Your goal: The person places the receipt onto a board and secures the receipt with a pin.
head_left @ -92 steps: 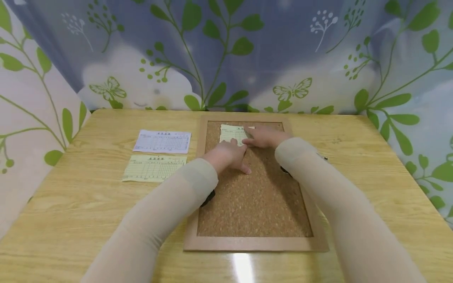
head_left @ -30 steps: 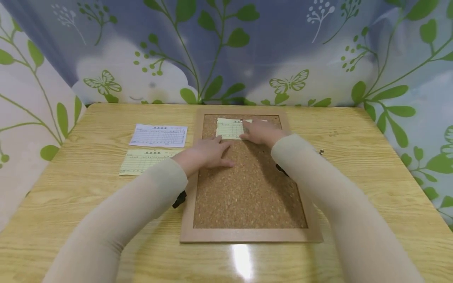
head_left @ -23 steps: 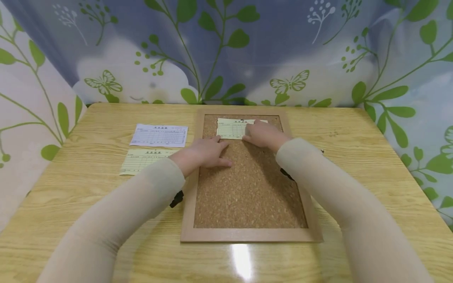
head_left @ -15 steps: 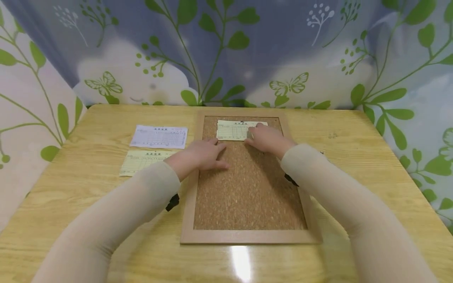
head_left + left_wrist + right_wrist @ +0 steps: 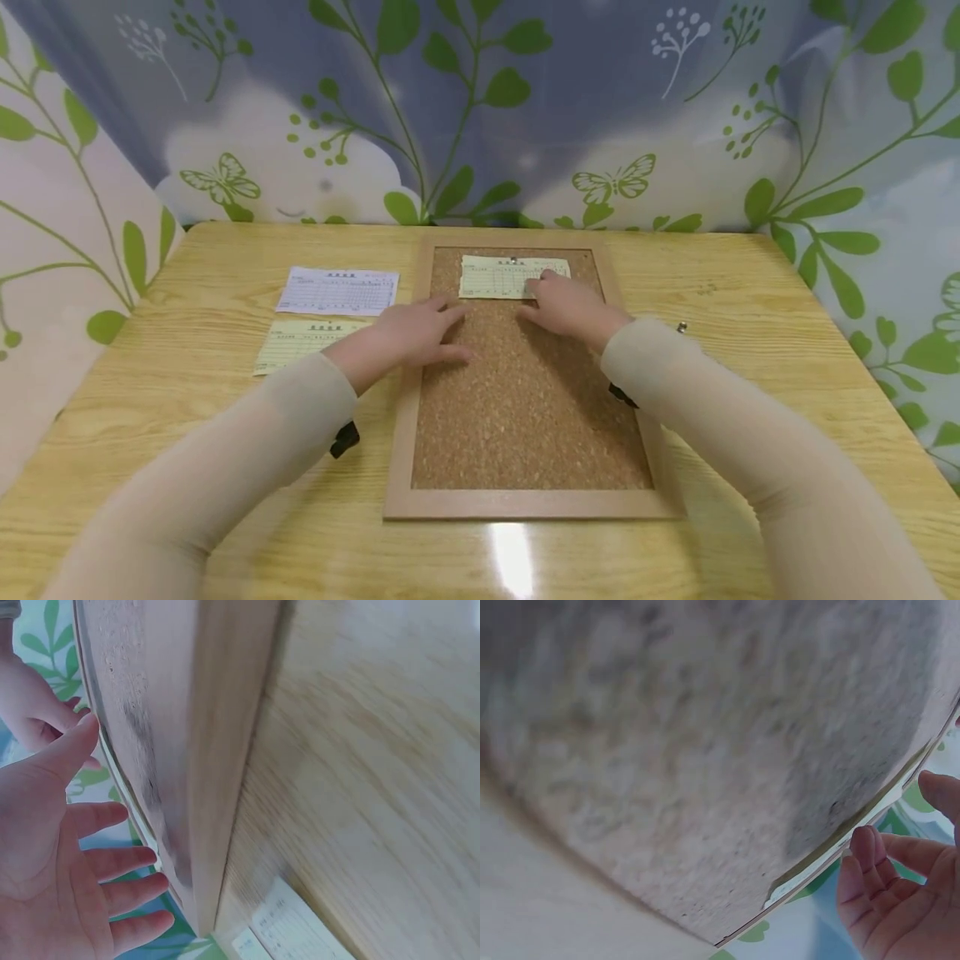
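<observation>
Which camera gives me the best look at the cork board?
The head view: nearly all of the cork board shows at once, from above. The left wrist view has only part, steeply slanted; the right wrist view, a blurry close-up of its surface.

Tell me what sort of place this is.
Probably an indoor work corner, though I can't tell the building: a wooden table with a leaf-patterned backdrop on three sides, bearing a framed corkboard and paper slips.

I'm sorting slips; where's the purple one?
In the head view, the purple slip lies on the table left of the corkboard, just beyond a yellow slip.
</observation>
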`<state>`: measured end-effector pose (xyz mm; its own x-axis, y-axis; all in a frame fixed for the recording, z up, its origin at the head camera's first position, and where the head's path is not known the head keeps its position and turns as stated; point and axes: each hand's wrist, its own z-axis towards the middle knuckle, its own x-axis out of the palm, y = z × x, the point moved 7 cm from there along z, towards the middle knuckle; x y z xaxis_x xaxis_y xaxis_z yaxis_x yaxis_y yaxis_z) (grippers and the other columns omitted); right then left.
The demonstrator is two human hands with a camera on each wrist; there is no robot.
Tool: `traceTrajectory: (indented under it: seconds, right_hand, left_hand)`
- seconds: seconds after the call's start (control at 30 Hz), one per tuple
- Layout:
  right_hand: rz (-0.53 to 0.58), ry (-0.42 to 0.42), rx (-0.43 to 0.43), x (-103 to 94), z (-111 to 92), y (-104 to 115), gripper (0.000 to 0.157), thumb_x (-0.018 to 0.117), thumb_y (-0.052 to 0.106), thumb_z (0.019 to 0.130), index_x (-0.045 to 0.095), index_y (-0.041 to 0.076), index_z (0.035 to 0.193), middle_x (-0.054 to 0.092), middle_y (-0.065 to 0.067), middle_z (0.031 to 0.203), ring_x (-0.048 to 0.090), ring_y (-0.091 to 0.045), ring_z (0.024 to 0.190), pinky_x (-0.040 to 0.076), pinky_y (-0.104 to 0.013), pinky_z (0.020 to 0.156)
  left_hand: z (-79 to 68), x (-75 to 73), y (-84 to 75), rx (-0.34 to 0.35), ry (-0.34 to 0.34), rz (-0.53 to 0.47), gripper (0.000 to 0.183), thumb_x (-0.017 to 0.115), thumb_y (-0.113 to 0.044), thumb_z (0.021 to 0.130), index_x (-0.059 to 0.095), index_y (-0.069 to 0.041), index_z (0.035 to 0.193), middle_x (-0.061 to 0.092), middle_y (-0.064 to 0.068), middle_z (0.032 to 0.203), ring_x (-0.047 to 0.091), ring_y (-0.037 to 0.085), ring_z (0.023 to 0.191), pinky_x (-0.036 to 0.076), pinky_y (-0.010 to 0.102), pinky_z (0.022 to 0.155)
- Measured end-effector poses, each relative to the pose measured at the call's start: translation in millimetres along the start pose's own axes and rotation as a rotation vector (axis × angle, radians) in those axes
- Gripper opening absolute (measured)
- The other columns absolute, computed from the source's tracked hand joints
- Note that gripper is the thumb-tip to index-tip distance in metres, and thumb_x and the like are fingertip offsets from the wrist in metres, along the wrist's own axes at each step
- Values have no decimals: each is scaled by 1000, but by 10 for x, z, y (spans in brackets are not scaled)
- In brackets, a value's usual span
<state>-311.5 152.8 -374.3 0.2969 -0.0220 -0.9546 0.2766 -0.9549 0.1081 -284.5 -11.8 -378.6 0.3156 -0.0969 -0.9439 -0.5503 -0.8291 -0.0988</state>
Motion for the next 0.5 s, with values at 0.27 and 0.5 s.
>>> traceTrajectory:
  seconds: [0.27,0.5]
  right_hand:
    - [21,10,-29,53,-86,107,56,49,38,97,43,-2,137,45,-22,130,52,-33,112,44,-47,90]
    - [5,-8,-50,76,-80,211,51,49,38,96,50,0,130,50,-19,120,55,-31,102,46,-44,85]
  left_hand:
    - [-150,-18,90,13,-23,-3,78,50,-60,87,32,-12,146,28,17,149,30,34,133,37,52,97]
    - [-275,-17,188,14,-55,-20,79,49,-61,87,30,-13,147,28,21,147,32,37,132,40,53,94]
